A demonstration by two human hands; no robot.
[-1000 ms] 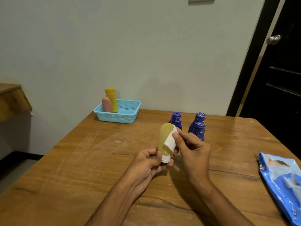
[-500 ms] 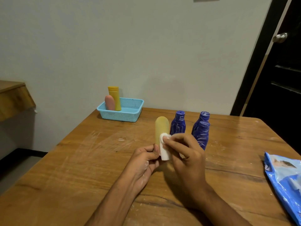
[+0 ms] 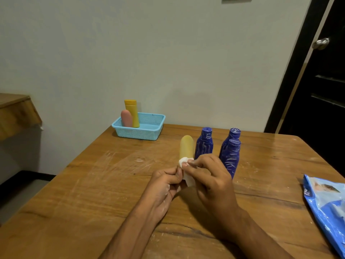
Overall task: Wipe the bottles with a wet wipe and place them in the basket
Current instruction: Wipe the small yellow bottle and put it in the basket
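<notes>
- Your left hand (image 3: 164,186) grips the white cap end of the yellow tube (image 3: 186,147), held upright above the table (image 3: 93,193)
- Your right hand (image 3: 211,176) pinches the wet wipe (image 3: 183,162) against the tube's lower body
- The basket (image 3: 139,132) sits well apart at the table's far edge

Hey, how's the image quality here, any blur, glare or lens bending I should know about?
Head view: dim, soft indoor light, no harsh glare; faint sheen on the wooden table. Wide-angle bending tilts the door frame. The yellow bottle and blue bottles are sharp; the fingertips at the wet wipe look slightly smeared.
</notes>
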